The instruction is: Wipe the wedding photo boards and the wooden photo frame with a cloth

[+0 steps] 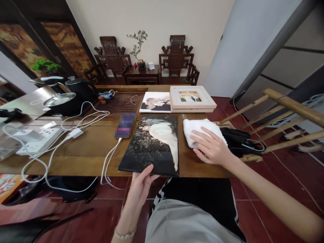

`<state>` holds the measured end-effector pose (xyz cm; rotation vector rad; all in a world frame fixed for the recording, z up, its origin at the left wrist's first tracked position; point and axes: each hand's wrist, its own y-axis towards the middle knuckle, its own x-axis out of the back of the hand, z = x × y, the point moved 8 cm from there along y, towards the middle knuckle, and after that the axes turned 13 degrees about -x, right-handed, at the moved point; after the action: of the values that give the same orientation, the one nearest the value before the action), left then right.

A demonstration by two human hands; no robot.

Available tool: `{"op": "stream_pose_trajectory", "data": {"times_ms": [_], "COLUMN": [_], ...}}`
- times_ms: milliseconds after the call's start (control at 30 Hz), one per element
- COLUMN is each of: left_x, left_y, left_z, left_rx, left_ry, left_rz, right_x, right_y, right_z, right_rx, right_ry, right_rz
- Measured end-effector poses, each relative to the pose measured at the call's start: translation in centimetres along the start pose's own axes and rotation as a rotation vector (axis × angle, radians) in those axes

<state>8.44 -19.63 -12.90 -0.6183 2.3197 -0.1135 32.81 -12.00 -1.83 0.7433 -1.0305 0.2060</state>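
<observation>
A dark photo album (154, 145), its cover showing a figure in a long white gown, lies face up at the table's near edge. My left hand (143, 180) grips its near edge, thumb on top and the other fingers underneath. To the right of it, a folded white towel (188, 130) rests on the table. My right hand (210, 145) lies on the towel with fingers stretched out and slightly apart. Behind the album are a white photo panel (157, 103) and a light wooden picture frame (193, 106) that appears stacked on another.
A phone (125, 125) with a white cable sits left of the album. Further left are a power strip (40, 141), tangled cables, and a glass-lidded pot (59, 99). A black bag (235, 138) and a wooden chair (291, 101) are at the right.
</observation>
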Motion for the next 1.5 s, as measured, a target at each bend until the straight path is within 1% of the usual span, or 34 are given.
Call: {"op": "stream_pose_trajectory", "data": {"times_ms": [33, 100, 167, 233, 300, 400, 467, 567, 633, 700, 833, 933, 1033, 1133, 1200, 1300, 1400, 1500], "left_x": [0.1, 0.3, 0.4, 0.3, 0.1, -0.3, -0.5, -0.2, 0.3, 0.5, 0.4, 0.3, 0.0, -0.9, -1.6, -2.5, -3.5, -4.4], "left_y": [0.0, 0.1, 0.3, 0.5, 0.7, 0.8, 0.7, 0.7, 0.7, 0.7, 1.3, 2.0, 2.9, 4.0, 4.8, 6.3, 7.8, 9.2], "left_z": [0.1, 0.3, 0.5, 0.6, 0.6, 0.8, 0.9, 0.7, 0.7, 0.8, 0.8, 0.6, 0.3, 0.0, 0.0, -0.1, -0.2, -0.3], "left_rx": [-0.004, -0.008, -0.009, -0.010, -0.011, 0.014, 0.025, 0.006, 0.011, 0.021, 0.025, 0.021, 0.004, -0.011, -0.009, -0.011, -0.025, -0.027], "left_ry": [0.007, 0.021, 0.032, 0.040, 0.046, 0.045, 0.043, 0.050, 0.061, 0.060, 0.053, 0.060, 0.063, 0.040, 0.025, 0.017, 0.011, 0.019], "left_rz": [-0.013, -0.039, -0.050, -0.050, -0.051, -0.059, -0.069, -0.114, -0.150, -0.165, -0.155, -0.146, -0.135, -0.097, -0.068, -0.039, 0.006, 0.038], "right_x": [0.5, 1.0, 0.3, -1.7, -4.5, -9.0, -11.3, -13.8, -14.9, -15.7, -16.4, -16.4, -15.8, -14.6, -13.7, -12.9, -12.6, -12.2], "right_y": [0.7, 2.8, 6.1, 10.0, 14.0, 19.2, 21.8, 24.2, 25.0, 25.3, 25.3, 25.1, 25.3, 26.1, 26.8, 27.5, 27.5, 27.2], "right_z": [-0.2, -1.0, -2.0, -2.6, -3.1, -4.2, -4.9, -6.2, -6.9, -7.2, -7.1, -7.0, -6.7, -6.5, -6.6, -7.3, -7.9, -8.2], "right_rx": [0.002, -0.027, -0.037, -0.004, 0.035, 0.036, 0.021, -0.020, -0.032, -0.012, 0.064, 0.100, 0.128, 0.144, 0.115, 0.025, -0.031, -0.038], "right_ry": [0.024, 0.015, -0.051, -0.144, -0.228, -0.394, -0.499, -0.621, -0.656, -0.659, -0.661, -0.667, -0.664, -0.653, -0.634, -0.598, -0.586, -0.570], "right_rz": [-0.019, -0.076, -0.096, -0.049, 0.045, 0.196, 0.263, 0.362, 0.426, 0.459, 0.468, 0.467, 0.452, 0.399, 0.359, 0.317, 0.263, 0.204]}}
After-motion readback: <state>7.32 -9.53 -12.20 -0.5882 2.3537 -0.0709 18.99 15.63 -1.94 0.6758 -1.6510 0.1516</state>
